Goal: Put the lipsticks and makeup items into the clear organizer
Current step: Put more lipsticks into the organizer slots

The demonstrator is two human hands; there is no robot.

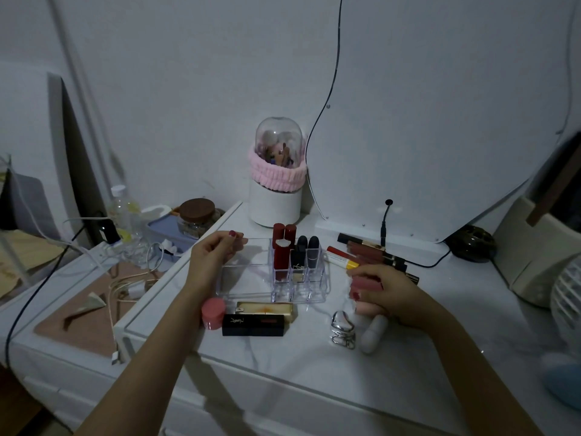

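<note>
I see my left hand (213,250) pinching the back-left rim of the clear organizer (242,286) on the white table (283,366). My right hand (382,292) curls around one pink tube (366,284). Four lipsticks stand in the organizer: two red (280,247), two black (306,251). In front lie one pink jar (213,313), one gold lipstick (265,309) and one black lipstick (253,325).

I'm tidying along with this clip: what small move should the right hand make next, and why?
Probably lift the pink tube that the right hand grips and stand it in an open front slot of the clear organizer. The left hand holds the organizer's far-left edge, the back slots hold upright lipsticks, and the front ones look empty.
</note>
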